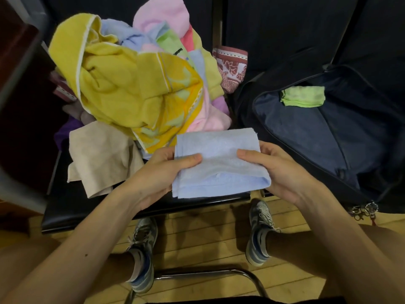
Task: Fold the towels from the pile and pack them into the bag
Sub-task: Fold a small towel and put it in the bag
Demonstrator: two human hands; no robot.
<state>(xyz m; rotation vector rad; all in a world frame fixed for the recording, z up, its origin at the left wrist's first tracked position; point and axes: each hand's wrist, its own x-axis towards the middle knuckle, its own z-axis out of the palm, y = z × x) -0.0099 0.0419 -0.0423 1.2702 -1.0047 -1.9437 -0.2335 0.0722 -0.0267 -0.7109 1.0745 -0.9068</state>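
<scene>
1. Head view, centre of the frame: I hold a folded blue towel (219, 167) between both hands, above the near edge of a black seat (83, 207).
2. My left hand (157, 174) grips the towel's left edge. The thumb lies on top and the fingers go under the cloth, out of sight.
3. My right hand (282, 170) grips the right edge the same way, its thumb on top pointing toward the left thumb. The two thumbs are apart.
4. Upper left to centre: the pile (140, 88) sits on the seat with a crumpled yellow towel on top. A pink towel (162, 16) is behind it, a beige towel (100, 154) hangs at its lower left, and a red patterned towel (232, 66) is at its right.
5. Right of the frame: the dark bag (317, 137) lies open just beside the pile, with a folded green towel (303, 96) inside near its upper end.
6. Bottom: my shoes (143, 249) stand on a wooden floor (208, 227).
</scene>
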